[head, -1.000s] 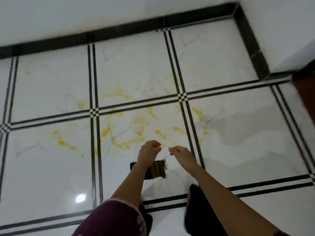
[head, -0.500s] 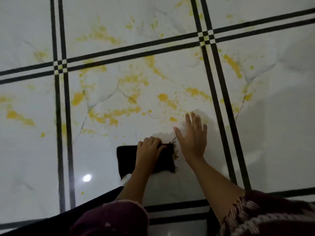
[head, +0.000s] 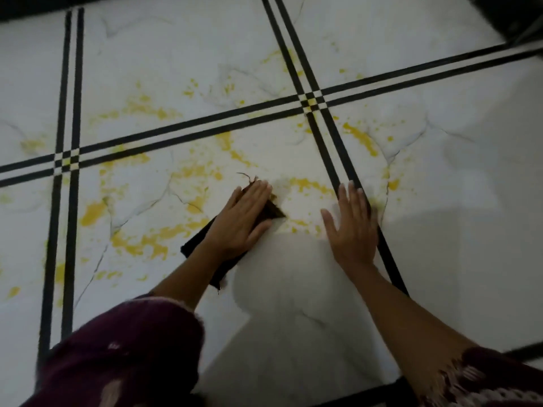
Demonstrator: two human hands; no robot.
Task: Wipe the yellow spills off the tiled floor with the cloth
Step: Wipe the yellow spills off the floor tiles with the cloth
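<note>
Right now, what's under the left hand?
The dark cloth, which the left hand presses flat on the tiled floor. Anything beneath the cloth itself is covered.

Our left hand [head: 239, 218] covers most of the cloth [head: 195, 243]; we see only its dark corners and a frayed edge. Our right hand [head: 354, 230] hides the tile beneath its palm. The left sleeve [head: 123, 356] and right sleeve [head: 493, 380] are blurred and run off the bottom edge. We cannot identify the dark shape [head: 511, 19], which is cut off at the top right.

Ahead and left of your left hand [head: 241, 218]: white marble-look tiled floor [head: 176, 69] open | right: your right hand [head: 354, 230] planted flat, near.
</note>
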